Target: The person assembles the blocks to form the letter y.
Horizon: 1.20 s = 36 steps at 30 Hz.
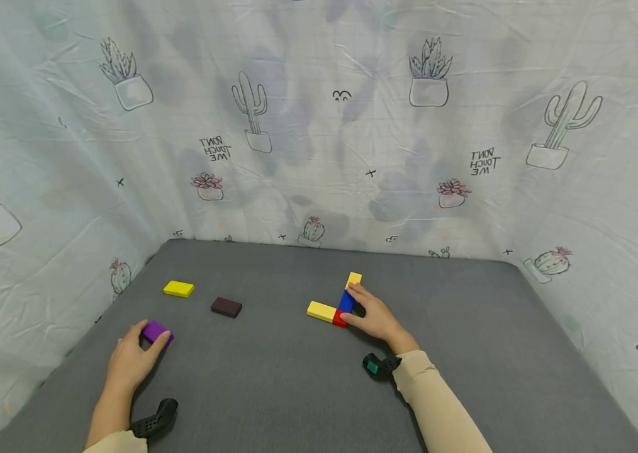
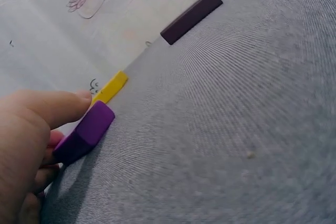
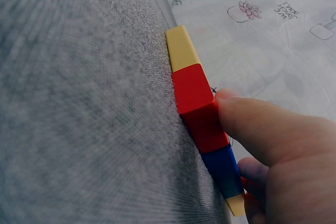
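Observation:
On the left of the grey table, my left hand [image 1: 128, 360] pinches a purple block [image 1: 157, 332] between thumb and fingers. In the left wrist view the purple block [image 2: 92, 127] has its lower end hidden by the fingers. My right hand [image 1: 375, 314] touches a group of joined-up blocks. Its thumb is against the red block [image 3: 193, 88], and its fingers lie by the blue block [image 1: 345, 301] and the far pale yellow block [image 1: 355, 277]. A second pale yellow block [image 1: 321, 311] extends leftward from the red one, forming a corner.
A bright yellow block [image 1: 179, 289] lies beyond my left hand. A dark brown block [image 1: 226, 307] lies between it and the joined group. Patterned cloth [image 1: 319, 126] hangs behind the grey tabletop [image 1: 274, 377] and along both sides.

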Available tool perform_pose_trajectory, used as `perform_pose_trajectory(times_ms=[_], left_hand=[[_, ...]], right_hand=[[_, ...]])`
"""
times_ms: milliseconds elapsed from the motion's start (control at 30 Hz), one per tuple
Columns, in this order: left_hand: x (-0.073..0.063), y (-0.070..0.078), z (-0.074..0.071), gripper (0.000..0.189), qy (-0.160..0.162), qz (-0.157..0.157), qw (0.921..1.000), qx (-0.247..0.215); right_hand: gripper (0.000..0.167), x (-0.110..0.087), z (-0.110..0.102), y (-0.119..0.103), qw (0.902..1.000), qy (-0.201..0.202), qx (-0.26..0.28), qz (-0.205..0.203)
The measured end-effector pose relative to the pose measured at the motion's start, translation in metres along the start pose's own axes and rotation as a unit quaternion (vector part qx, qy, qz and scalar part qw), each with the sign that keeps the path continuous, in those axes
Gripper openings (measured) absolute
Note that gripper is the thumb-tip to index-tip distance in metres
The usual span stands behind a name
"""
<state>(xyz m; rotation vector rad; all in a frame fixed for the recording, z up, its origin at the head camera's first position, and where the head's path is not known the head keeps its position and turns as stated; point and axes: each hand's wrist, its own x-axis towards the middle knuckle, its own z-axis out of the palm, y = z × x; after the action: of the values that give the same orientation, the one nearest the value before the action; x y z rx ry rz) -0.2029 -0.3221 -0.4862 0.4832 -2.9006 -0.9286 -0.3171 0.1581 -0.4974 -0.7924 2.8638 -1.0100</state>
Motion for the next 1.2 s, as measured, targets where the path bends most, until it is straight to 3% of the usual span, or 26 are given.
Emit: perform_pose_trajectory(times_ms=[133, 367, 533, 767, 1067, 1200], left_hand=[[-0.001, -0.002, -0.003, 0.082, -0.018, -0.004, 0.9998, -0.001], [-0.002, -0.007, -0.011, 0.090, -0.076, 0.006, 0.9971, 0.008], [-0.002, -0.006, -0.014, 0.088, -0.089, 0.014, 0.9958, 0.016], [-0.002, -0.008, -0.010, 0.092, -0.068, 0.022, 0.9971, 0.024], [0.000, -0.005, -0.004, 0.094, -0.042, 0.010, 0.9988, 0.023], [-0.003, -0.004, -0.002, 0.089, -0.002, 0.012, 0.9999, 0.006]], right_hand=[[0.071, 0.000, 0.001, 0.000, 1.0000, 0.001, -0.002, 0.002], [0.071, -0.001, 0.003, 0.001, 1.0000, 0.000, -0.002, -0.004], [0.072, -0.001, 0.003, 0.002, 1.0000, 0.000, -0.002, -0.001], [0.071, -0.001, 0.003, 0.002, 1.0000, 0.004, 0.002, -0.002], [0.071, 0.000, 0.003, 0.002, 1.0000, 0.008, 0.001, -0.002], [0.071, 0.000, 0.003, 0.003, 0.9999, 0.011, 0.002, -0.005]])
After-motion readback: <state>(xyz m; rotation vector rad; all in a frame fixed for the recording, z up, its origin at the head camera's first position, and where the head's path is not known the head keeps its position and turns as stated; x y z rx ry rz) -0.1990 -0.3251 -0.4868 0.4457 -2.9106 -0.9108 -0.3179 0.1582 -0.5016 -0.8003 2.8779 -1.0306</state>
